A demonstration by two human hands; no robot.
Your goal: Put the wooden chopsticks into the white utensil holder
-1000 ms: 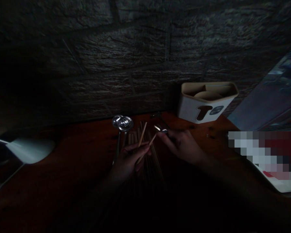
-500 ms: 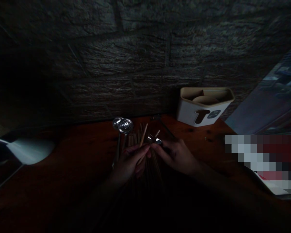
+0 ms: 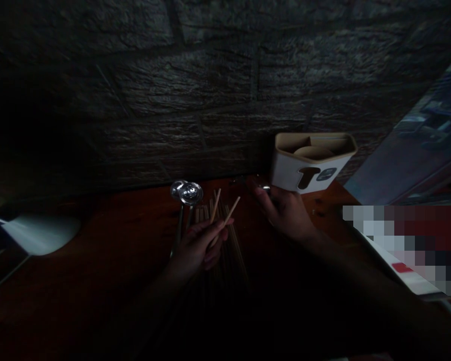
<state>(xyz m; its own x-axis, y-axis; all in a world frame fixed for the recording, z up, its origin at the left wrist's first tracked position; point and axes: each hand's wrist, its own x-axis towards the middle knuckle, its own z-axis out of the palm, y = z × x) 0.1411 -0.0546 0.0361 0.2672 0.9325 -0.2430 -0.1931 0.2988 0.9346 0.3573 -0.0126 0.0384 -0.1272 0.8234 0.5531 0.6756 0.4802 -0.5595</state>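
My left hand (image 3: 203, 240) is closed around a pair of wooden chopsticks (image 3: 232, 211), whose tips point up and spread apart. Under and behind it, more chopsticks (image 3: 238, 248) lie in a loose bundle on the wooden table. A slotted ladle (image 3: 191, 193) and another metal ladle (image 3: 176, 188) lie just left of them, bowls toward the wall. My right hand (image 3: 287, 213) is closed in front of the holder, with a small shiny metal utensil (image 3: 265, 188) at its fingertips; darkness hides most of that piece.
A white utensil holder (image 3: 289, 173) with a tan rim and inner dividers stands against the brick wall (image 3: 218, 90). At far left is a pale curved object (image 3: 47, 233). A pale panel (image 3: 383, 165) stands to the right, near a blurred-out white and red item (image 3: 402, 268). The table (image 3: 116, 225) is dim.
My right hand has moved away from my left, rightward and toward the wall, taking the shiny metal piece along. The left hand still grips chopsticks, now spread apart. The view has shifted slightly.
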